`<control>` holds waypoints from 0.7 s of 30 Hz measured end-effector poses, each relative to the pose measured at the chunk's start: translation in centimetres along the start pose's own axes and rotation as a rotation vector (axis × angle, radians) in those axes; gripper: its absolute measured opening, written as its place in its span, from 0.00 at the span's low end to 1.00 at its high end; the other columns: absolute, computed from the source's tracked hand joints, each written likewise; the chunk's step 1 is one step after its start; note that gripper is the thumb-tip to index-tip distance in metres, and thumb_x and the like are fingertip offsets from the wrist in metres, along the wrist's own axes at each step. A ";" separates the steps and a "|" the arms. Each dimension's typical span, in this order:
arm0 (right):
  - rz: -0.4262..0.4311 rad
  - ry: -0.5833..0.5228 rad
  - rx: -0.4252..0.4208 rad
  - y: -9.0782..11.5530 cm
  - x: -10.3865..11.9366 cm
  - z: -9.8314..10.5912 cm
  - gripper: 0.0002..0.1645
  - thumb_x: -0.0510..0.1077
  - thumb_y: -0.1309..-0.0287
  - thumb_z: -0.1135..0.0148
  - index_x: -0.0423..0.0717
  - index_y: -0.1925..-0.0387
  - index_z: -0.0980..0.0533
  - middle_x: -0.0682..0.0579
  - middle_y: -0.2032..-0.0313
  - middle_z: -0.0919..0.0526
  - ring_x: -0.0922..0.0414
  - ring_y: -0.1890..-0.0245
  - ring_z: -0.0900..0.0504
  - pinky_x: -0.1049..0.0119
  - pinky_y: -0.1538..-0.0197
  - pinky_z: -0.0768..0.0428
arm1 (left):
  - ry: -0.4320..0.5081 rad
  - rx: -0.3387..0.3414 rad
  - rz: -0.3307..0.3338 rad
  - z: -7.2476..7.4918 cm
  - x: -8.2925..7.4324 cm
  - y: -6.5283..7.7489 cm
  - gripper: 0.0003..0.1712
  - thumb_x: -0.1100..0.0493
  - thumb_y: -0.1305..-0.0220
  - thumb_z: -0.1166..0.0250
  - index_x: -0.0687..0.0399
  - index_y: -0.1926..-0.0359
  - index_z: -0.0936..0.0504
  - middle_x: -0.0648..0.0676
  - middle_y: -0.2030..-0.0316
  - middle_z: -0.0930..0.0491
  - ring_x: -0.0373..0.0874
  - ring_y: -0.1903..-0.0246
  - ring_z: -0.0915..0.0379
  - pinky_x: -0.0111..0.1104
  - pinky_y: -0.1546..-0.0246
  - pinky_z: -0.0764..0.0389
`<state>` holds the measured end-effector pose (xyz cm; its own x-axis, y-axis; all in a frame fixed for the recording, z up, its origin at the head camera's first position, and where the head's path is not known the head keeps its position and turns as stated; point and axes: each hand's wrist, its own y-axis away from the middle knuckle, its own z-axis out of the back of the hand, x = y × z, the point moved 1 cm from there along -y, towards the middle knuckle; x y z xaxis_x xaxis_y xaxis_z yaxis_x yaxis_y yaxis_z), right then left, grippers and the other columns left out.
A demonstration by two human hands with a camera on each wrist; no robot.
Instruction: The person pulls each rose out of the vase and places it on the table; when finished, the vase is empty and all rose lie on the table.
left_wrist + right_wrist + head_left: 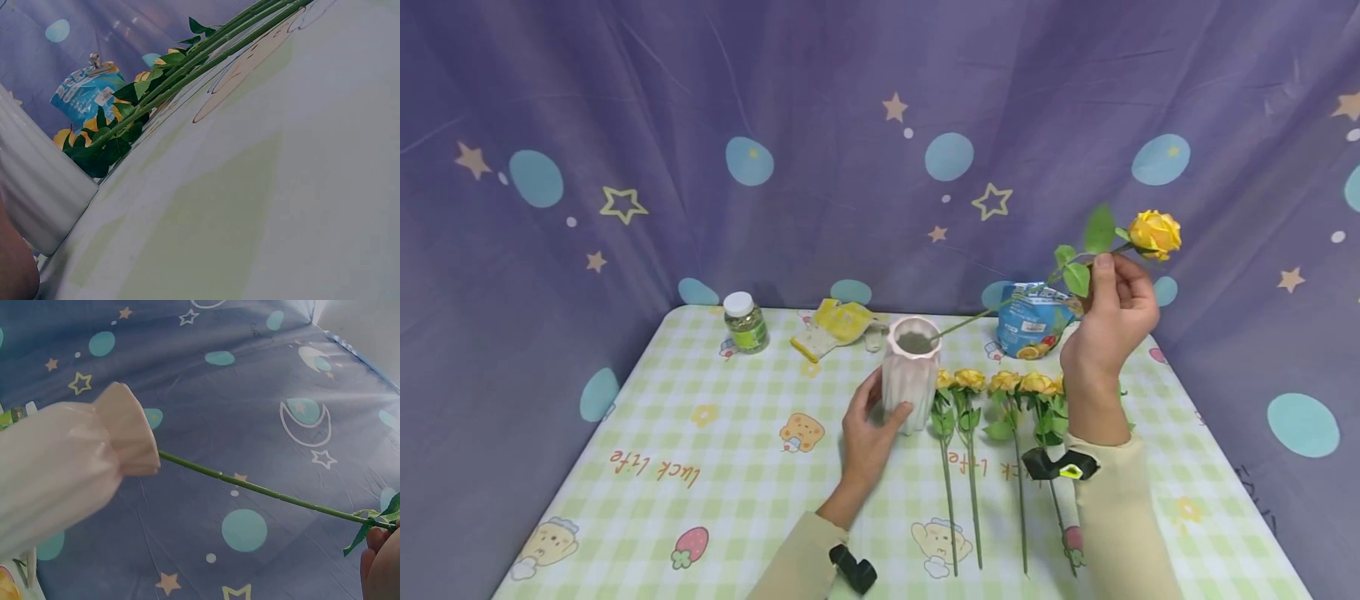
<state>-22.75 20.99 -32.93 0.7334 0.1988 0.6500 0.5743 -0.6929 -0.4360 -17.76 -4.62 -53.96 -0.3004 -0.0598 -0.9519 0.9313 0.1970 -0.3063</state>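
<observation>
My left hand (868, 437) grips the lower body of a pale pinkish-white ribbed vase (904, 379), which stands upright on the table. My right hand (1112, 321) pinches an artificial yellow rose (1155, 235) just below its bloom, high to the right of the vase. The rose's green stem (250, 486) slants down, and its lower end is inside the vase mouth, hidden by the rim in the right wrist view. Several more yellow roses (970, 380) lie side by side right of the vase, blooms away from me, partly covered by my right forearm.
At the back left stands a white-lidded jar (747, 327). A crumpled yellow and white packet (840, 323) lies behind the vase, and a blue pouch (1030, 325) with a clip (95, 60) stands at the back right. A star-printed curtain (820, 250) hangs beyond the checked tablecloth (715, 450).
</observation>
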 end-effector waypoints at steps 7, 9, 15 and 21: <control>-0.082 -0.118 -0.052 -1.2 0.5 1.2 0.04 0.31 0.26 0.31 0.30 0.59 0.17 0.42 0.68 0.15 0.54 0.72 0.14 0.67 0.66 0.11 | 0.003 -0.005 -0.021 0.0 0.2 0.0 0.40 0.61 0.34 0.18 0.53 0.23 0.22 0.55 0.29 0.18 0.54 0.32 0.20 0.53 0.24 0.25; -0.088 -0.131 -0.061 -1.4 0.6 1.5 0.04 0.30 0.27 0.31 0.29 0.59 0.17 0.42 0.68 0.16 0.54 0.73 0.14 0.66 0.66 0.11 | 0.005 -0.005 -0.019 0.0 0.2 0.0 0.40 0.61 0.34 0.18 0.53 0.23 0.22 0.55 0.29 0.18 0.54 0.32 0.20 0.54 0.24 0.26; -0.100 -0.133 -0.059 -1.9 0.5 2.4 0.04 0.29 0.29 0.30 0.28 0.60 0.18 0.41 0.69 0.16 0.53 0.74 0.14 0.66 0.70 0.11 | 0.003 0.000 -0.009 0.0 0.3 0.0 0.40 0.61 0.34 0.19 0.53 0.23 0.23 0.55 0.28 0.19 0.54 0.31 0.21 0.54 0.24 0.26; -0.072 0.007 -0.005 -1.4 0.0 3.7 0.04 0.30 0.30 0.28 0.28 0.60 0.15 0.44 0.70 0.16 0.55 0.74 0.16 0.68 0.72 0.12 | -0.004 0.002 -0.015 0.0 0.1 0.0 0.40 0.61 0.34 0.19 0.53 0.23 0.23 0.55 0.28 0.19 0.55 0.31 0.21 0.54 0.24 0.26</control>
<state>-22.25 24.57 -34.65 0.6874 0.2433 0.6843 0.6238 -0.6804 -0.3847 -17.77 -4.62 -54.03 -0.3137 -0.0665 -0.9472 0.9271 0.1943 -0.3207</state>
